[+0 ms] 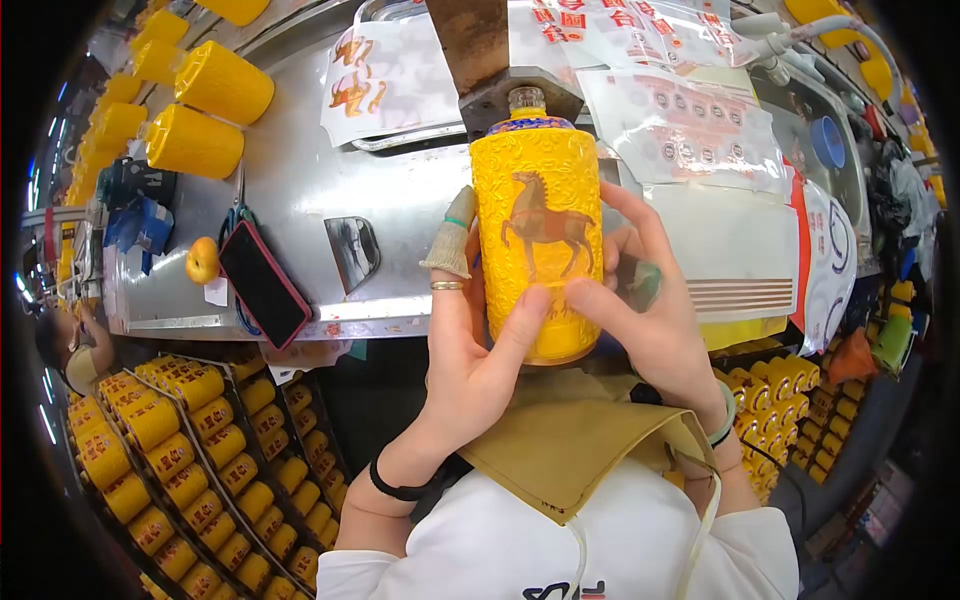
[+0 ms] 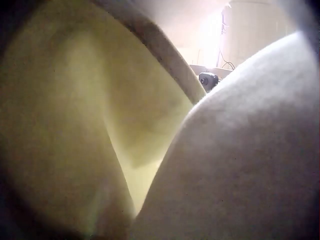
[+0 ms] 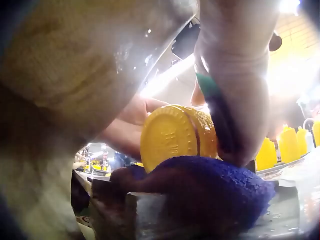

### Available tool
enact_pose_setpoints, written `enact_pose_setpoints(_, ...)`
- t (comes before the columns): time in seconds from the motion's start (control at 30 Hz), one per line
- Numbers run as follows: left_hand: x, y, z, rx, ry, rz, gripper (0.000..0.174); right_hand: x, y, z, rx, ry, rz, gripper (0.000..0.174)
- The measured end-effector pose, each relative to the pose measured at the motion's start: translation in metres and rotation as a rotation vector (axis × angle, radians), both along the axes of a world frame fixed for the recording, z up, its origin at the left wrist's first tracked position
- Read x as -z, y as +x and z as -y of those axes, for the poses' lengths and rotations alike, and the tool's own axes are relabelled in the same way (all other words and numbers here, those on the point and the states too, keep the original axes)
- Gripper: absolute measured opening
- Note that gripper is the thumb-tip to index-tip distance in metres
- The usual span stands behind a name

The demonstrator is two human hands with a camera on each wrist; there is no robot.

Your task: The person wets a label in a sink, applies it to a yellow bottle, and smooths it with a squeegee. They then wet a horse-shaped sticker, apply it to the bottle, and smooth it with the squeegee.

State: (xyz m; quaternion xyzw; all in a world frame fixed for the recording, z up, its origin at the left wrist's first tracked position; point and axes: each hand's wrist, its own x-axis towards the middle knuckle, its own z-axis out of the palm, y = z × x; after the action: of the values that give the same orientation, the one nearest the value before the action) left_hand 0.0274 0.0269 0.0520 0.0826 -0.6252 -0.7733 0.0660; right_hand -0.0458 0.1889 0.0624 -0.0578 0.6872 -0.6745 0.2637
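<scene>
A yellow embossed bottle with a brown horse decal on its front lies between my hands, its clear glass neck pointing away from me. My left hand holds its left side, a cloth finger cover on one finger and the thumb pressing below the horse. Along the right side, my right hand grips the bottle, its thumb also on the decal's lower part. The right wrist view shows the bottle's round base just above a blue-purple cloth. Fabric fills most of the left wrist view.
Beyond the neck stands a metal bracket. Printed decal sheets lie to the right and behind. A phone, an apple and more yellow bottles are at the left. Racks of bottles stand below the table's edge.
</scene>
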Motion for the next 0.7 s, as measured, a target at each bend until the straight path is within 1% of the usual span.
enact_pose_setpoints(0.1,-0.0010,0.0003,0.0003,0.007,0.071,0.004,0.076,-0.0001,-0.0007,-0.0003,-0.005,-0.010,0.014,0.078)
enact_pose_setpoints(0.17,0.0003,-0.0010,-0.0005,-0.043,0.212,-0.006,0.075,0.0062,-0.0020,-0.0029,-0.007,-0.022,-0.010,0.078)
enact_pose_setpoints(0.2,0.0008,-0.0011,-0.0001,-0.043,0.212,-0.005,0.075,0.0086,-0.0021,-0.0038,-0.007,-0.034,-0.032,0.077)
enact_pose_setpoints(0.27,0.0014,-0.0014,0.0003,-0.010,0.116,0.008,0.073,0.0058,0.0004,-0.0020,0.003,-0.029,-0.007,0.077)
enact_pose_setpoints(0.4,-0.0013,-0.0029,-0.0002,-0.015,0.161,-0.002,0.072,0.0058,0.0001,-0.0031,0.005,-0.038,0.000,0.076)
enact_pose_setpoints(0.47,-0.0034,-0.0027,0.0006,-0.041,0.223,0.039,0.072,0.0066,-0.0003,-0.0023,0.003,-0.038,-0.009,0.076)
enact_pose_setpoints(0.5,-0.0032,-0.0027,0.0001,-0.041,0.223,0.040,0.072,0.0069,0.0000,-0.0021,0.002,-0.038,-0.016,0.076)
enact_pose_setpoints(0.57,-0.0026,-0.0030,-0.0012,-0.016,0.077,0.034,0.071,0.0052,0.0007,-0.0012,0.004,-0.026,-0.014,0.075)
enact_pose_setpoints(0.7,-0.0029,-0.0023,-0.0011,-0.008,0.117,0.019,0.069,0.0067,0.0004,-0.0009,0.005,-0.006,-0.046,0.075)
